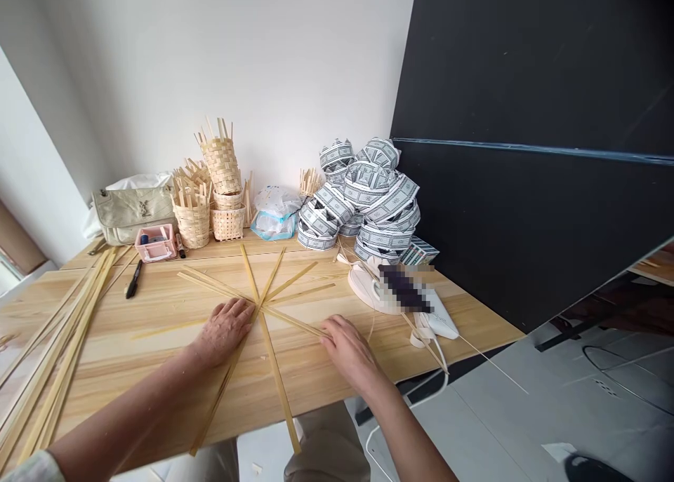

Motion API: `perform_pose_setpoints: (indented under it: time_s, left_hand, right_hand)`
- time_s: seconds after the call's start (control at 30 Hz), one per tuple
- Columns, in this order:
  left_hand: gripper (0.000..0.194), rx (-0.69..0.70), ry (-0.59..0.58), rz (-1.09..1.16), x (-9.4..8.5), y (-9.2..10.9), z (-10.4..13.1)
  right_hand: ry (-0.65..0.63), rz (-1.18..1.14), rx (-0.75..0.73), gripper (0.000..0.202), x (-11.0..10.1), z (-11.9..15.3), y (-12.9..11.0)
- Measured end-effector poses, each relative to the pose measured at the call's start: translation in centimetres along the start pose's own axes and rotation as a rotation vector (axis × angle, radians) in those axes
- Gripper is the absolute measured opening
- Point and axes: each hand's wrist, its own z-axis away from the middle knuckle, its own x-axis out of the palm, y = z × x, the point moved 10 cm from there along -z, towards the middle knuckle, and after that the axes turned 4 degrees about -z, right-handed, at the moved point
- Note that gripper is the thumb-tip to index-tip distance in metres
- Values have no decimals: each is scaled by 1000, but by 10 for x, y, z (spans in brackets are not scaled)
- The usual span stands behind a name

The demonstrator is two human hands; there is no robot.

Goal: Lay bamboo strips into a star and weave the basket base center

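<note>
Where the thin strips cross: one star of thin strips (pixel 259 305), pale and flat, on the table (pixel 310 377); clock set on the crossing, 12 at the far side. Arms reach out all round, near 10, 11, 1, 2, 4, half past 5 and 7 o'clock; the one at half past 5 overhangs the near edge, above a trouser leg (pixel 329 447).
Left hand: one left hand (pixel 224 331), just beside the crossing at 8 o'clock; palm down, rather flat, fingers close together, fingertips on the strips.
Right hand: one right hand (pixel 347 349), at 4 o'clock; fingers bent, pinching the outer end of the strip on that side.
Spare strips: one long bundle (pixel 81 335), at 8 to 9 o'clock, well apart from the star.
Marker: one, black (pixel 133 280), lying at 9 o'clock.
Pink basket: one (pixel 159 252), near 10 o'clock, small items inside.
Handbag: one, beige (pixel 126 219), at 10 o'clock, behind the pink basket.
Woven baskets: several, 11 to 12 o'clock; one single (pixel 192 226), beside a stack (pixel 221 165), strip ends upright at the rims.
Patterned bands: one heap (pixel 387 243), black and white, at half past 1.
White device: one (pixel 442 320), at 3 o'clock, partly blurred.
</note>
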Motion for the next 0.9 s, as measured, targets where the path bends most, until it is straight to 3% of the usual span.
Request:
perform_pose_setpoints:
  time_s: [0.2, 0.4, 0.6, 0.9]
  left_hand:
    - [35, -21, -52, 1, -2, 5, -2]
    - [35, -24, -26, 36, 4, 4, -4]
    - [32, -4, -4, 19, 4, 4, -4]
    - [25, -1, -26, -5, -1, 8, -5]
  right_hand:
    - [-5, -71, -179, 26, 21, -15, -58]
    - [-38, -97, -272, 41, 58, -23, -91]
    - [-53, -48, -286, 51, 83, -19, -96]
    - [-31, -49, -307, 51, 81, -14, -96]
